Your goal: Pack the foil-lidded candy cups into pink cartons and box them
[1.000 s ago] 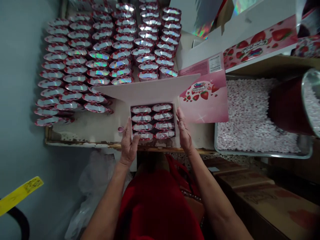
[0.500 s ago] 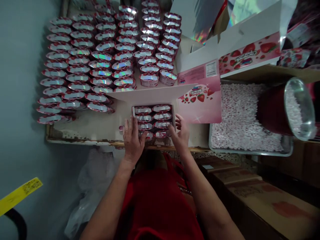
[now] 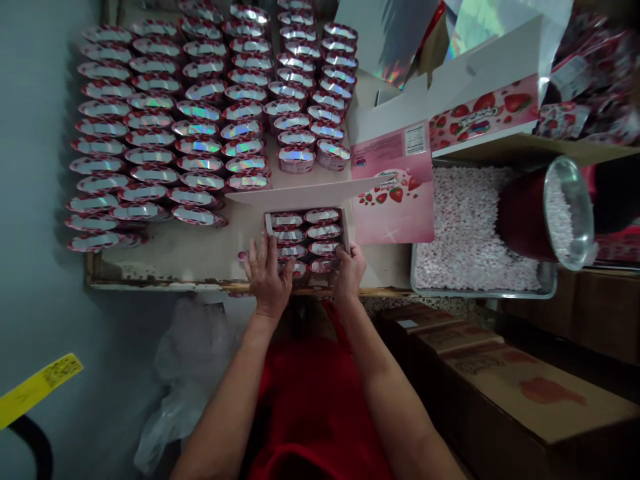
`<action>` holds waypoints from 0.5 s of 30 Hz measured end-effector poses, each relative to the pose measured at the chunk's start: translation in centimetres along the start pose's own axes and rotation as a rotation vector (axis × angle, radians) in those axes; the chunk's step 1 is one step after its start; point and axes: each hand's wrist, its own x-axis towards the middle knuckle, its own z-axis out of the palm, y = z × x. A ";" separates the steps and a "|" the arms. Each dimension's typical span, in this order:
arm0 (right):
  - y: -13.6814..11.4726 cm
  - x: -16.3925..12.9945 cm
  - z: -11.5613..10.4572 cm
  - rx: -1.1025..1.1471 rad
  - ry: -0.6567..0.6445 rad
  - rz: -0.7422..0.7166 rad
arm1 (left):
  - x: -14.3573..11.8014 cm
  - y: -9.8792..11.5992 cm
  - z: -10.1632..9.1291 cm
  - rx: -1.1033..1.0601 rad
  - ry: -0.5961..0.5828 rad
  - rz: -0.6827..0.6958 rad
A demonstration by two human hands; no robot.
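Observation:
A small carton (image 3: 347, 227) stands with its lid (image 3: 300, 193) up near the table's front edge. Inside it, foil-topped strawberry-print packets (image 3: 324, 231) stand upright in two columns. My left hand (image 3: 270, 277) lies along the carton's left side, fingers stretched and thumb apart over the nearest packets. At the right wall, my right hand (image 3: 350, 272) grips the carton, with its thumb at the inner edge and curled fingers outside. A small pink round piece (image 3: 243, 256) is just left of my left hand.
Several rows of similar packets (image 3: 150, 138) fill the table's back left. To the right are pink printed cartons (image 3: 393, 193) and a metal tray (image 3: 415, 283) of small pale pieces, with a tilted container (image 3: 523, 217) on it. Cardboard boxes (image 3: 525, 380) stand below right.
My right hand has closed in on the carton's right wall, its fingers now curled against it. My left hand stays at the left side. The view has shifted slightly.

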 end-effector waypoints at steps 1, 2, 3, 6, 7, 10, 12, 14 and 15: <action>-0.2 0.0 0.3 0.040 0.046 0.047 | 0.1 0.0 -0.1 -0.012 -0.005 0.001; -0.5 -0.1 0.4 0.070 0.083 0.085 | 0.2 0.0 -0.2 -0.038 -0.009 0.004; -0.8 -0.3 0.4 0.083 0.092 0.104 | 0.3 0.0 -0.5 -0.076 -0.011 0.009; -2.2 -1.0 -0.9 -0.003 -0.042 0.047 | 0.8 -0.3 -1.7 -0.221 0.013 -0.018; -2.7 -1.1 -1.8 -0.058 -0.090 0.010 | 0.9 -0.5 -2.0 -0.276 0.024 -0.050; -3.5 -0.3 -4.3 -0.168 -0.116 -0.107 | 1.1 -1.6 -2.2 -0.473 0.049 -0.187; -3.5 1.1 -5.1 -0.147 -0.112 -0.147 | 1.2 -2.2 -1.8 -0.636 0.067 -0.279; -3.1 2.8 -4.8 -0.077 -0.158 -0.137 | 1.4 -2.5 -1.1 -0.781 0.065 -0.339; -2.8 3.6 -4.4 -0.043 -0.199 -0.130 | 1.6 -2.5 -0.9 -0.829 0.046 -0.346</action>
